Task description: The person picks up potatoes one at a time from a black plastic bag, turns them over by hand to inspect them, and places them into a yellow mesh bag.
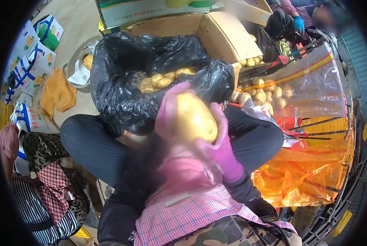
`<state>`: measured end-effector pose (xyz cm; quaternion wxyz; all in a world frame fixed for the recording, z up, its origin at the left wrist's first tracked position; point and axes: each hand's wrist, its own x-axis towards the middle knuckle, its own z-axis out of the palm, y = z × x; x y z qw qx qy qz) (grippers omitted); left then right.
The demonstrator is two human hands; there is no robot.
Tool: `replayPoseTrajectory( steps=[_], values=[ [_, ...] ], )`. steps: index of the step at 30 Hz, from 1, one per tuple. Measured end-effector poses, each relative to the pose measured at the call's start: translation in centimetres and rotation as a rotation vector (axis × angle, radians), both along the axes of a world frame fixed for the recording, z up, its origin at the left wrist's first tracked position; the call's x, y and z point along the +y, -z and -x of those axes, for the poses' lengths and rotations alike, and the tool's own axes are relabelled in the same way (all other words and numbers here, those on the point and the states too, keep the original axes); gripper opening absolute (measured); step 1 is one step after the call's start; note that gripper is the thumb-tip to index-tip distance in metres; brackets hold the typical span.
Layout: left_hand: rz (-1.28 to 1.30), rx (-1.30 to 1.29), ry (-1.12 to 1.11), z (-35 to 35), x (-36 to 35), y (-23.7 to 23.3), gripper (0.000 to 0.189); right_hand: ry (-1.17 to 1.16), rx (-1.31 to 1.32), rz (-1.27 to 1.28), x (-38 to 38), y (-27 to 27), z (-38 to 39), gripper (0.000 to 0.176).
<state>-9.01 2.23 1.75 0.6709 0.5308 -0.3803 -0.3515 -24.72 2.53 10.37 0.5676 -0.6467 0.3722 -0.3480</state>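
A large yellow potato (196, 117) is held up close to the camera between my two hands, in pink gloves. My left hand (170, 108) is wrapped around its left side, partly blurred. On the right side, my right hand (219, 143) presses its fingers and thumb against the potato. Beyond them stands a cardboard box (224, 35) lined with a black plastic bag (116, 78). Several potatoes (164, 82) lie inside the bag.
To the right, a mesh sack (310, 88) lies near several potatoes (269, 93), with an orange mesh bag (302, 176) below. Printed cartons (36, 74) and a bucket (79, 61) are at left. Co-workers (48, 192) sit at lower left and upper right.
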Motion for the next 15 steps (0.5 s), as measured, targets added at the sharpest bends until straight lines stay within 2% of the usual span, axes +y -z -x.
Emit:
replayPoseTrajectory(
  steps=[1, 2, 5, 8, 10, 12, 13, 15],
  values=[
    [-0.004, 0.031, -0.014, 0.3, 0.2, -1.3, 0.047, 0.004, 0.177, 0.247, -0.2, 1.7, 0.2, 0.082],
    [-0.007, 0.061, -0.028, 0.6, 0.4, -2.7, 0.049, -0.029, 0.228, 0.357, -0.7, 2.4, 0.2, 0.094],
    [-0.017, 0.036, -0.106, 1.1, 0.7, -4.0, 0.049, -0.054, 0.186, 0.282, -0.8, 1.7, -0.1, 0.094],
    [0.0, -0.005, -0.138, 0.7, 1.2, -4.1, 0.045, -0.036, -0.036, 0.033, -0.4, 1.7, -0.2, 0.091],
    [0.017, -0.03, -0.137, 0.5, 1.5, -4.0, 0.043, -0.058, -0.242, -0.377, 0.1, -0.1, -0.3, 0.085],
    [0.032, -0.043, -0.122, 0.2, 1.6, -3.9, 0.04, -0.212, -0.612, -0.807, -0.2, 0.3, -0.1, 0.081],
    [0.041, -0.036, -0.098, 0.1, 1.6, -3.9, 0.039, -0.362, -0.881, -1.026, -1.1, 2.2, 0.2, 0.079],
    [0.065, 0.027, -0.021, -0.3, 1.5, -3.9, 0.036, -0.399, -1.112, -1.287, -1.4, 2.5, 0.4, 0.078]
  ],
)
